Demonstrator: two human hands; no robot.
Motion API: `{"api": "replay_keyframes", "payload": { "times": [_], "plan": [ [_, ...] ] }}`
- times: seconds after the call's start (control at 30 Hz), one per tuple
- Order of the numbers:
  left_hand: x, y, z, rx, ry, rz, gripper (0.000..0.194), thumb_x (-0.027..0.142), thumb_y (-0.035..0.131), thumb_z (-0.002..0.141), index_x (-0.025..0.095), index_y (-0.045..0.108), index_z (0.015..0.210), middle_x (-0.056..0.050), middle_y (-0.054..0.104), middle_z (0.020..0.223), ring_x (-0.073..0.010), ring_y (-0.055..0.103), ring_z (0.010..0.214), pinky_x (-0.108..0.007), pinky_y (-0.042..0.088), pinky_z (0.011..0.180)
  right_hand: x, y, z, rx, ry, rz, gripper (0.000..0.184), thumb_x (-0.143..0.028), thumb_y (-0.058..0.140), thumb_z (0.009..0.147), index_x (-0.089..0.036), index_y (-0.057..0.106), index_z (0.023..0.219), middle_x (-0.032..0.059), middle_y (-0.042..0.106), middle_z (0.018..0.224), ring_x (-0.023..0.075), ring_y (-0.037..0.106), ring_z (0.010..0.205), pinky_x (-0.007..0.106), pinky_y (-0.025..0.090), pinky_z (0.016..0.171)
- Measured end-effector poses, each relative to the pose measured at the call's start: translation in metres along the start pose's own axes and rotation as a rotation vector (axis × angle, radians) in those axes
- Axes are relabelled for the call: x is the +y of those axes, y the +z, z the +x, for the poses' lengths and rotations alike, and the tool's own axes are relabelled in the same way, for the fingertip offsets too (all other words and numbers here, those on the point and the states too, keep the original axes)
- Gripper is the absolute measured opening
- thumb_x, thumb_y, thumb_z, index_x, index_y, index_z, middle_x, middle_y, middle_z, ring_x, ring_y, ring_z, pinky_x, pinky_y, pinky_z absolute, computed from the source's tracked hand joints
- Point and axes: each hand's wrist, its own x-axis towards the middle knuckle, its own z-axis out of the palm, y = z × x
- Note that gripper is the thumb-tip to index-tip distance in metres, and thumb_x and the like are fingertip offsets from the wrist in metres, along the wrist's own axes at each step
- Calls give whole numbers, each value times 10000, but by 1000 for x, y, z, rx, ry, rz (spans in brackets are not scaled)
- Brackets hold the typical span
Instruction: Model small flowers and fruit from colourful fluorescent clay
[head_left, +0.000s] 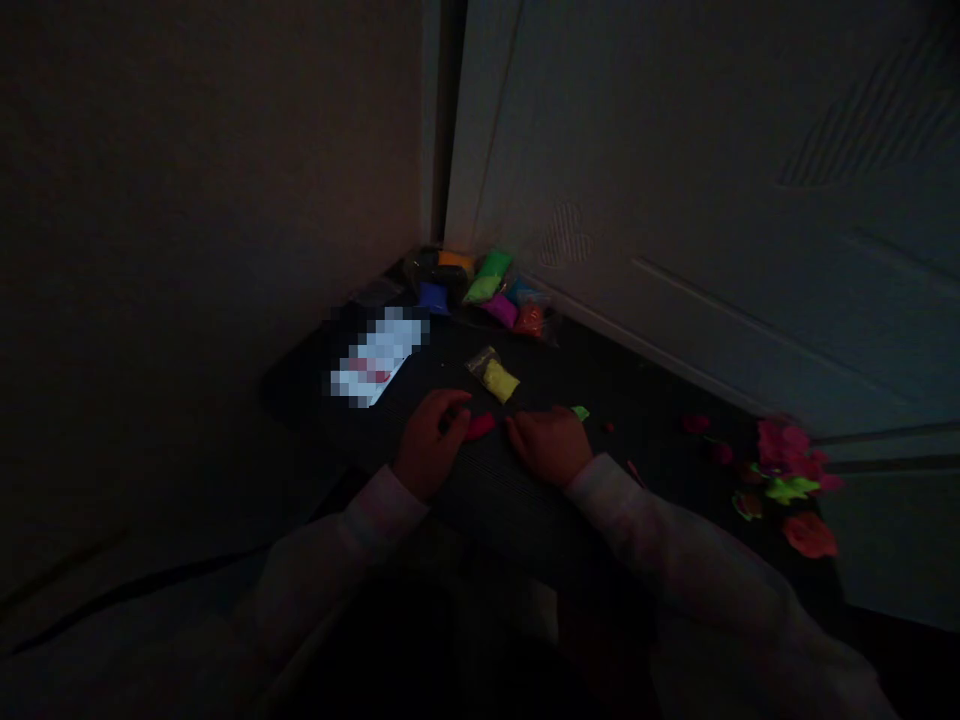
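Clay at curled L fingers might dent w/ hard squeezing; R fingers bunched, can't tell either grip.

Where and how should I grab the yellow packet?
I'd pinch the yellow packet across its filled part, coming from the near side with the right hand: that yellow end points toward you and looks plump, while the clear end lies farther off, to the left.

On the worktop, a clay piece lies between left hand and right hand, a packet behind it, bags farthest back, a panel left, shapes right.
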Motion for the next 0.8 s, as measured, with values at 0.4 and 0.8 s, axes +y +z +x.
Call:
{"api": "replay_keyframes", "payload": {
  "times": [0.4, 0.8],
  "plan": [
    [1, -2, -1, -17, -9, 3, 175, 181, 455, 767, 158, 535, 920, -50, 554, 914, -138, 529, 841, -278, 444, 727, 7, -1, 6, 30, 42, -8, 344, -284, 298, 855, -165, 571, 683, 43, 640, 609, 128, 552, 520, 280, 205, 537],
    [0, -1, 1, -24, -7, -9, 187, 220, 458, 766, 168, 536, 928, -44, 558, 913, -148, 535, 839, -303, 446, 739, -14, -22, -40, 51, 43, 40, 354, -307, 311, 856, -180, 539, 618, -1, 606, 551, 89, 508, 497, 268, 217, 554]
  ]
}}
